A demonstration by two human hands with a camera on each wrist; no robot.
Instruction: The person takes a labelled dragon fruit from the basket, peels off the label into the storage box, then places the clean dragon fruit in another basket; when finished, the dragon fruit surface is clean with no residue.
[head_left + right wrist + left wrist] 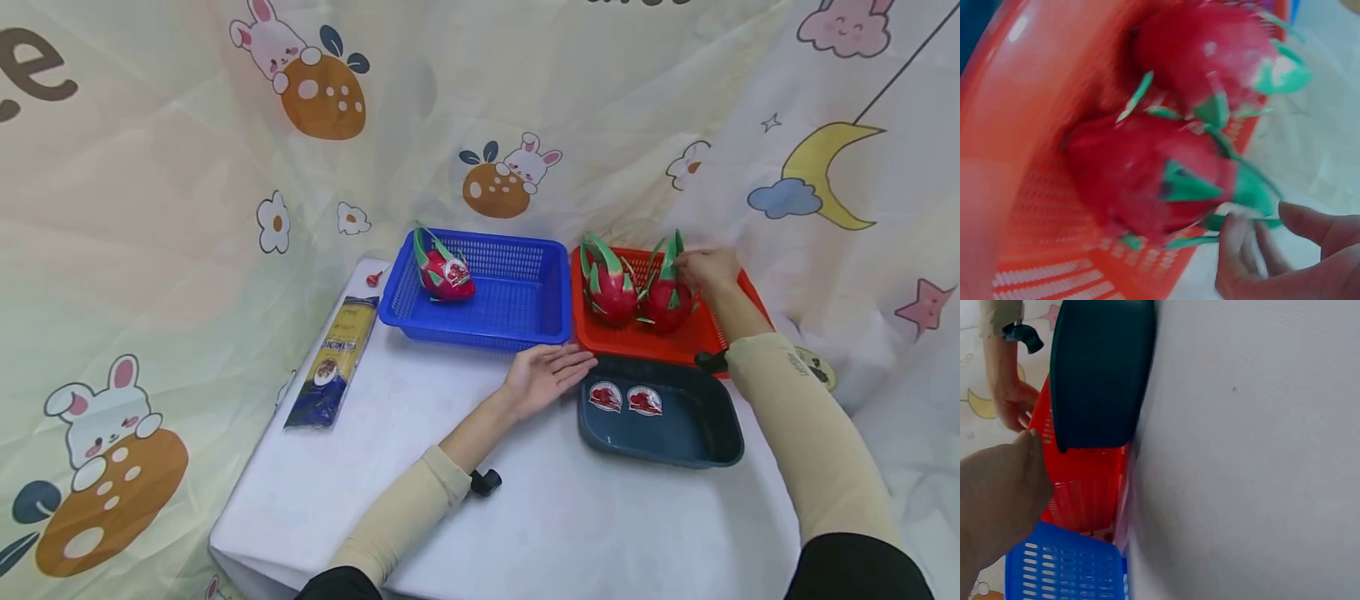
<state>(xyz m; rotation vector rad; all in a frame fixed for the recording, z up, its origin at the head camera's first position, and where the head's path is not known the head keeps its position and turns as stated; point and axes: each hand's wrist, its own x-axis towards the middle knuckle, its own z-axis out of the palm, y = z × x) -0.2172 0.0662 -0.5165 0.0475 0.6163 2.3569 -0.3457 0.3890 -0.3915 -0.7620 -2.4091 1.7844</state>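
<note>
My right hand (708, 268) is at the green leaf tips of the right-hand dragon fruit (666, 302). Its thumb and fingers stand apart around the leaf ends in the right wrist view. A second dragon fruit (611, 292) sits beside that one in the red basket (637, 340). My left hand (546, 377) holds nothing, palm up and fingers extended, by the left rim of the dark tray (667, 446). Two round red-and-white stickers (626, 399) show in the tray. Inside the blue basket (480, 333) lies another dragon fruit (447, 279), bearing a similar sticker.
A yellow-and-blue packet (335, 362) lies on the left of the white-covered table (420, 400), with a small red item (374, 278) behind it. Printed cloth (405, 108) hangs close behind the baskets. The baskets and tray stand close together.
</note>
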